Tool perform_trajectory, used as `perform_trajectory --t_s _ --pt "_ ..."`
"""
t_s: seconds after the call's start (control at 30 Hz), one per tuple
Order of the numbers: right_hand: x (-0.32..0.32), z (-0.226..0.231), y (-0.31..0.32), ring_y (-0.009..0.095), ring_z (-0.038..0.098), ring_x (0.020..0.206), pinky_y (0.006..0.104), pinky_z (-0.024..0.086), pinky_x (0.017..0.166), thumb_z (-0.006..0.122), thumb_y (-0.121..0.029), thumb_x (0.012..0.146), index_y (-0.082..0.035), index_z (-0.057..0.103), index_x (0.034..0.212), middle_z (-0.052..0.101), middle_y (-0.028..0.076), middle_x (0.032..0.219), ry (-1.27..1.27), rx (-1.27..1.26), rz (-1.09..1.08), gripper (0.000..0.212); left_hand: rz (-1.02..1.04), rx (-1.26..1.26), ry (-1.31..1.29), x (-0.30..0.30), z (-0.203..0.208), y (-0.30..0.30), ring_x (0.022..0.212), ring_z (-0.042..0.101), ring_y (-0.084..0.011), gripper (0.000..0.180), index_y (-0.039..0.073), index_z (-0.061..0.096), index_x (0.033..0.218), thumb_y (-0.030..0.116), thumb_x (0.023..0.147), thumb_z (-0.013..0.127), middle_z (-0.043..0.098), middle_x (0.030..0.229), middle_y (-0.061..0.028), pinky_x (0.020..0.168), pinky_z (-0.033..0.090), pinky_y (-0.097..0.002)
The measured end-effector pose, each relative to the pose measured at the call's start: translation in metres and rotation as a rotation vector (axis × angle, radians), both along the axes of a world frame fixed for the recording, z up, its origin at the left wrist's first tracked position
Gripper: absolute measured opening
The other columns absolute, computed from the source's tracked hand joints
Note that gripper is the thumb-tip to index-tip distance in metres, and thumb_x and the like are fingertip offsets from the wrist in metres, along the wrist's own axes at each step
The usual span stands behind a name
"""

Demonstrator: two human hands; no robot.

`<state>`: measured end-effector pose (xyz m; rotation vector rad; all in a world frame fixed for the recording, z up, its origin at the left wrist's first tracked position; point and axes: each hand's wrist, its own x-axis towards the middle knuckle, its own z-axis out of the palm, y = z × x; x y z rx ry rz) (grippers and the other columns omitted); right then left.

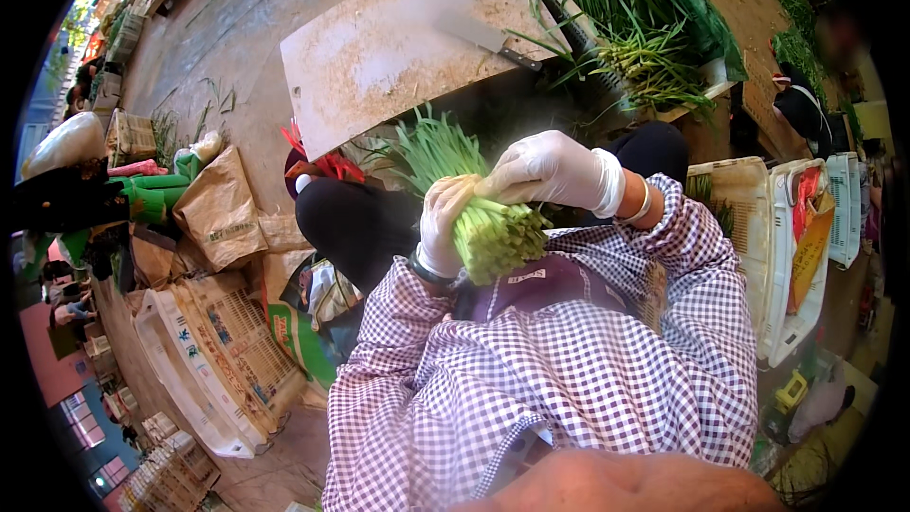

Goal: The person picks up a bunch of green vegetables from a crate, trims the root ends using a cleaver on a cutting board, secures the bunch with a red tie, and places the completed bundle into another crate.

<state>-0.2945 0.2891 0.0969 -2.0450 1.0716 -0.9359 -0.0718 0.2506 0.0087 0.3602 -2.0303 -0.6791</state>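
A thick bunch of long green stalks, like garlic chives [499, 239], is held over my lap. Its pale cut ends face me and the leafy tops point away, up and to the left. My left hand [442, 228], in a white glove, wraps around the bunch from its left side. From the right, my gloved right hand [555, 173] presses its pinched fingertips against the middle of the bunch, near my left fingers. What those fingertips pinch is hidden; a yellowish strip shows where the hands meet.
Ahead lies a pale, dirt-strewn board [398, 47] with a cleaver [479, 35] near its right end. Loose green stalks [645, 47] pile up at the far right. Plastic crates stand at the left [223, 360] and right [735, 218]. A brown sack [220, 209] and red strips [336, 168] lie leftward.
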Motion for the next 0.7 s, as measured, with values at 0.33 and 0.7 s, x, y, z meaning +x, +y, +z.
perform_trajectory --t_s 0.33,0.7 --pt "0.024 -0.004 0.019 0.025 0.063 0.072 0.0347 0.050 0.064 0.067 -0.009 0.074 -0.009 0.067 0.094 0.064 0.005 0.079 0.213 -0.334 -0.155 0.021 -0.419 1.624 0.113 0.001 -0.008 0.024 0.104 0.062 -0.0223 0.050 -0.003 0.053 0.122 0.002 0.078 0.073 0.063 0.114 -0.0132 0.092 0.050 -0.0329" --pt "0.023 -0.008 0.046 0.025 0.061 0.069 0.0350 0.050 0.060 0.070 -0.010 0.079 -0.007 0.065 0.093 0.063 0.007 0.079 0.115 -0.304 -0.286 0.016 -0.468 1.775 0.148 0.004 -0.052 0.039 0.112 0.060 -0.0226 0.042 -0.003 0.050 0.129 0.004 0.089 0.061 0.060 0.123 -0.0139 0.098 0.049 -0.0319"
